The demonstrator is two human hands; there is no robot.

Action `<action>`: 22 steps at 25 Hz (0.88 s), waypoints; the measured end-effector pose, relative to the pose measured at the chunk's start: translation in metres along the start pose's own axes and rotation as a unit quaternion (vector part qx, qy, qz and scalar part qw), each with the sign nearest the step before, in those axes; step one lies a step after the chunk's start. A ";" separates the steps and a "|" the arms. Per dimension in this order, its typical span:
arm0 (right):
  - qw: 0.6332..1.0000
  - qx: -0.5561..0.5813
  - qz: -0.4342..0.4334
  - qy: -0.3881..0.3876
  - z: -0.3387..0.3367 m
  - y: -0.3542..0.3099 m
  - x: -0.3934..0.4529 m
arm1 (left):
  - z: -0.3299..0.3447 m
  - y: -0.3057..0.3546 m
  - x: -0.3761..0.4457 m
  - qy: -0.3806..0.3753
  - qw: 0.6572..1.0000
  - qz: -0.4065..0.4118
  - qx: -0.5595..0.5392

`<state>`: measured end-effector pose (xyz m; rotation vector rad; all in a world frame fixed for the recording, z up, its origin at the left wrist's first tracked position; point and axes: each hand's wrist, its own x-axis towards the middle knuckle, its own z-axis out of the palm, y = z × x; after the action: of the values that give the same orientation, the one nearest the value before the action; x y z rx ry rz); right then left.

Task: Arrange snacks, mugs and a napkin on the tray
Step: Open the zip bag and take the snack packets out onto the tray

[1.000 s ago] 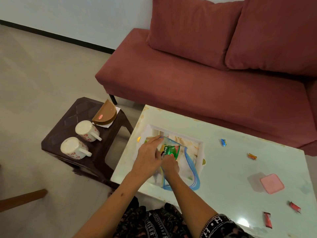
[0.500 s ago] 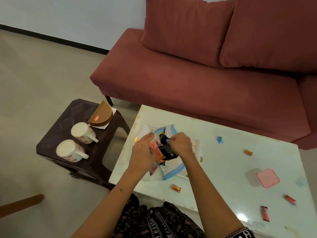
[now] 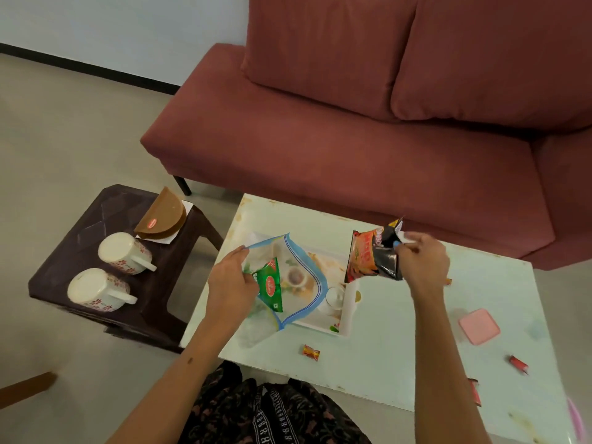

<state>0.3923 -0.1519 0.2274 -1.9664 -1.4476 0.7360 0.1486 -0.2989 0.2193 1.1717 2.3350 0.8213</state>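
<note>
A white patterned tray point(image 3: 347, 318) lies on the pale table point(image 3: 384, 357). Over it my left hand point(image 3: 232, 285) grips the edge of a clear zip bag with a blue seal point(image 3: 299, 280); a green snack packet point(image 3: 270, 285) sits inside. My right hand point(image 3: 421, 262) holds an orange-and-black snack packet point(image 3: 373, 256) in the air above the tray's right end. Two white floral mugs point(image 3: 123, 253) point(image 3: 97, 290) lie on their sides on the dark stool point(image 3: 80, 225), beside a brown half-round holder on a white napkin point(image 3: 163, 216).
Wrapped sweets lie loose on the table: one point(image 3: 311, 351) near the front edge, red ones point(image 3: 519, 363) at the right. A pink square lid point(image 3: 479, 326) sits right of the tray. A red sofa point(image 3: 352, 139) stands behind the table.
My right hand has pulled the orange-and-black packet out of the zip bag and carried it up to the right. The left hand still holds the bag open; the green packet now shows inside.
</note>
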 end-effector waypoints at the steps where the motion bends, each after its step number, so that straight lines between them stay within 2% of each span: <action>1: 1.000 -0.012 0.022 -0.010 0.015 0.017 0.003 | 0.000 0.001 0.000 0.003 1.000 0.000 -0.001; 7: 0.979 0.030 0.199 -0.039 0.093 0.100 -0.008 | 0.005 0.005 -0.007 0.013 1.000 -0.001 0.006; 12: 0.945 0.047 0.311 -0.092 0.113 0.151 -0.009 | 0.008 0.004 -0.016 -0.005 1.000 -0.015 0.014; 16: 0.936 -0.016 0.327 -0.132 0.106 0.171 0.000 | 0.011 0.007 -0.024 -0.029 1.000 -0.008 0.009; 22: 0.934 -0.137 0.285 -0.165 0.086 0.171 0.005 | 0.017 0.005 -0.031 -0.060 0.998 -0.008 0.007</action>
<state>0.4411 -0.1775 0.0440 -2.6276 -1.2018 1.2180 0.1785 -0.3162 0.2128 1.1738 2.2537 0.7107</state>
